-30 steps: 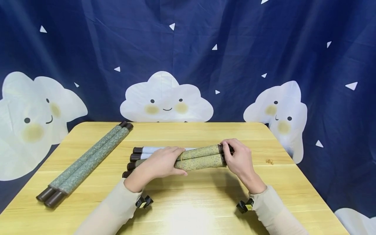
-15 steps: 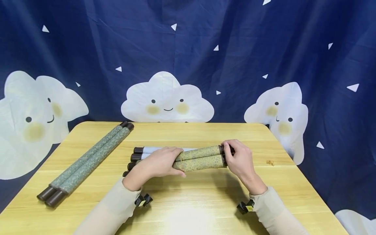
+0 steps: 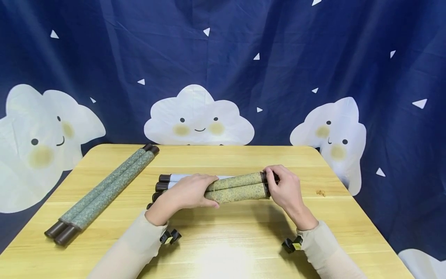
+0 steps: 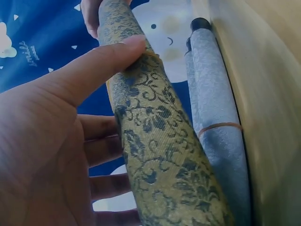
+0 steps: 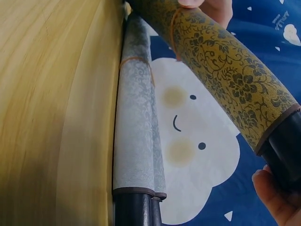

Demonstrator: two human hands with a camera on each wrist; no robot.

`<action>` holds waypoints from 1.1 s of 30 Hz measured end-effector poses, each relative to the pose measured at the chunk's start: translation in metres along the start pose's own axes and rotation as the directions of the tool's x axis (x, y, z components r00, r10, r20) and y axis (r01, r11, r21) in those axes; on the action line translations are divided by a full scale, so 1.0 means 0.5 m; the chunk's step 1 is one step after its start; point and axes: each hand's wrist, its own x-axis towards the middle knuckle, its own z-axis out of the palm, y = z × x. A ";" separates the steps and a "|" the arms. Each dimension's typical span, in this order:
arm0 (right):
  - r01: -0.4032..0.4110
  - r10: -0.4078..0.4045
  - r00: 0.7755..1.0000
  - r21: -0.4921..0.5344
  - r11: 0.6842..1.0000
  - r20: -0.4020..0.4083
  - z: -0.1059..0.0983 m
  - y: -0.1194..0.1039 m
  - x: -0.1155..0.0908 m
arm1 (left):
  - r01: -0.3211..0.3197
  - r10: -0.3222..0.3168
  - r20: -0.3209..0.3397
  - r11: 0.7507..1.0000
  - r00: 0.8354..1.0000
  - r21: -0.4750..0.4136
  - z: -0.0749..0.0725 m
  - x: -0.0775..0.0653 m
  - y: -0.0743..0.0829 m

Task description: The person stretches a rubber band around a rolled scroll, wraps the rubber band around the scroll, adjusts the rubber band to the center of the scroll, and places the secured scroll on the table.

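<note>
Short of the table's (image 3: 226, 157) far edge, the left hand (image 3: 188, 192) holds the yellow scrolls (image 3: 240, 188) mid-length, the right hand (image 3: 286, 188), fingers partly hidden, their caps (image 5: 286, 148); likely light, dentable, best gripped there.

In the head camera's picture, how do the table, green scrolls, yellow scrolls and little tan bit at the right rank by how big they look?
1. table
2. green scrolls and yellow scrolls: order unsure, as the left hand hides part of the yellow ones
3. tan bit
</note>
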 end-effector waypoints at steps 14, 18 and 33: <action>-0.002 0.002 1.000 -0.001 1.000 -0.010 0.000 -0.002 -0.001 | -0.062 0.062 0.001 0.995 0.998 -0.078 0.006 0.002 0.002; -0.001 0.001 1.000 -0.002 1.000 -0.004 0.000 -0.004 0.001 | -0.063 0.062 -0.009 0.997 0.998 -0.048 0.016 0.006 0.001; -0.016 0.016 1.000 -0.009 1.000 0.008 -0.006 0.001 0.002 | 0.013 -0.012 0.050 1.000 0.999 -0.026 0.000 -0.005 -0.009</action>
